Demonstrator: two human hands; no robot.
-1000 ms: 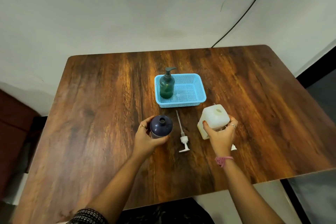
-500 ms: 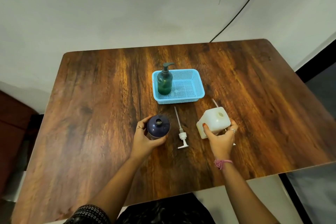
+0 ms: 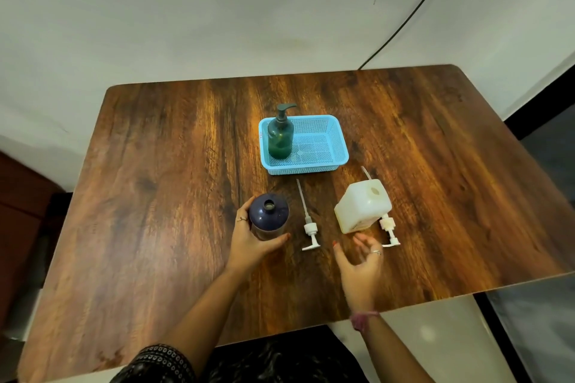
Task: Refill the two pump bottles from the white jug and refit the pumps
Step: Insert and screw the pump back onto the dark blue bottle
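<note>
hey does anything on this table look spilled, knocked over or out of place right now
No spill shows. Two white pumps lie loose on the wooden table: one between the open dark blue bottle and the white jug, the other partly behind the jug. The jug's mouth is uncapped. The green pump bottle stands upright in the blue basket.

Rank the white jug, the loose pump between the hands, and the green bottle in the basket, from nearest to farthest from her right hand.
From the right hand, in the head view:
1. White jug, just beyond the fingertips, not touched.
2. Loose pump, lying to the hand's left on the table.
3. Green bottle, standing in the blue basket farther back.
</note>
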